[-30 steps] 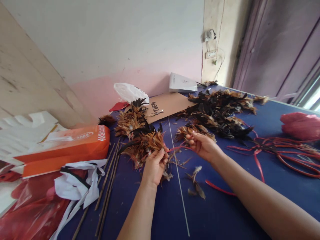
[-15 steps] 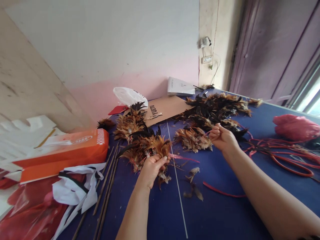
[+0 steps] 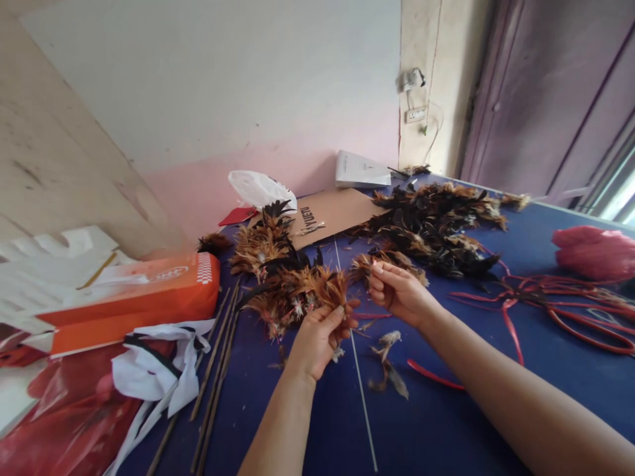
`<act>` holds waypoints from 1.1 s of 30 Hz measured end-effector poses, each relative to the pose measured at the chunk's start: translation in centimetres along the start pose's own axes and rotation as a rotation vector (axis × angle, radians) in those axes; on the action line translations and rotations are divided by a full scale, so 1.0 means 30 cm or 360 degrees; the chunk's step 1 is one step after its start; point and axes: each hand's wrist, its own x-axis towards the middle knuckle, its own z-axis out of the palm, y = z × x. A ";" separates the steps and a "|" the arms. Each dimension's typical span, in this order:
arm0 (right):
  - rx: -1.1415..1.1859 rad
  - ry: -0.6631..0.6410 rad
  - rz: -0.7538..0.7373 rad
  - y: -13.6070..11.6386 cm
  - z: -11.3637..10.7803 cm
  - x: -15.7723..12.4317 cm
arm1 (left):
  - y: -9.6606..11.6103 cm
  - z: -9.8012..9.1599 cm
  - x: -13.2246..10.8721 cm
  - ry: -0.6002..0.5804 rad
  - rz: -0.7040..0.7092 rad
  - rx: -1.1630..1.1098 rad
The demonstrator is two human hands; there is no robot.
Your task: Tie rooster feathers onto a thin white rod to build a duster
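Observation:
A small bunch of brown feathers (image 3: 331,285) is pinched in my left hand (image 3: 320,334), its tips pointing up. My right hand (image 3: 401,291) is closed just to the right, thumb against forefinger, on the end of a thin pink strip (image 3: 374,263); most of that strip is hidden. Behind my left hand lies a pile of brown and black feathers (image 3: 282,297) on the blue table (image 3: 421,439). Another feather clump (image 3: 362,268) sits behind my right hand. Loose grey feathers (image 3: 389,363) lie in front of the hands.
Red strips (image 3: 590,330) and a pink bundle (image 3: 592,251) are at the right. A large dark feather pile (image 3: 436,225) lies behind. Thin sticks (image 3: 215,390), an orange bag (image 3: 143,297) and white cloth (image 3: 149,377) are on the left. Cardboard (image 3: 332,211) lies near the wall.
My right hand has moved left, close to my left hand. My left hand has shifted slightly right with the feathers still in its grip.

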 end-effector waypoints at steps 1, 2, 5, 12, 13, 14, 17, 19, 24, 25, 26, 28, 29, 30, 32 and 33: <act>-0.0005 -0.0018 0.0001 0.003 0.010 -0.004 | -0.007 0.002 0.002 0.0005 -0.0060 -0.0028; -0.0008 -0.0030 -0.0002 0.005 0.017 -0.007 | -0.013 0.003 0.004 0.0011 -0.0110 -0.0060; -0.0011 -0.0052 -0.0017 0.015 0.032 -0.013 | -0.031 0.008 0.009 0.0004 -0.0163 -0.0161; -0.0053 -0.0123 -0.0016 0.037 0.057 -0.021 | -0.041 0.013 0.012 -0.0064 -0.0120 -0.0218; -0.0064 -0.0113 -0.0032 0.037 0.057 -0.020 | -0.039 0.012 0.011 -0.0076 -0.0126 -0.0205; -0.0083 -0.0092 -0.0053 0.037 0.054 -0.020 | -0.038 0.011 0.009 -0.0087 -0.0131 -0.0193; -0.0323 -0.0008 -0.0066 0.035 0.038 -0.018 | -0.027 0.005 0.007 -0.0089 -0.0112 -0.0229; -0.0692 -0.0025 0.0022 0.040 0.022 -0.017 | -0.012 -0.007 0.010 -0.0058 -0.0049 -0.0315; -0.1691 -0.0408 0.0299 0.083 -0.019 -0.015 | 0.063 -0.068 0.015 0.0006 0.0167 -0.0702; -0.1856 -0.0458 0.0280 0.094 -0.026 -0.015 | 0.081 -0.081 0.013 0.0003 0.0208 -0.0799; -0.1994 -0.0486 0.0245 0.103 -0.031 -0.015 | 0.097 -0.093 0.010 -0.0014 0.0243 -0.0908; -0.2161 -0.0523 0.0197 0.114 -0.038 -0.015 | 0.120 -0.110 0.003 -0.0071 0.0313 -0.1104; -0.2191 -0.0546 0.0197 0.115 -0.040 -0.015 | 0.125 -0.114 -0.001 -0.0100 0.0331 -0.1171; -0.2203 -0.0572 0.0212 0.114 -0.041 -0.016 | 0.126 -0.116 -0.003 -0.0124 0.0334 -0.1212; -0.2198 -0.0581 0.0201 0.105 -0.037 -0.017 | 0.119 -0.113 -0.004 -0.0142 0.0294 -0.1222; -0.2179 -0.0549 0.0176 0.097 -0.031 -0.018 | 0.112 -0.109 -0.003 -0.0139 0.0262 -0.1203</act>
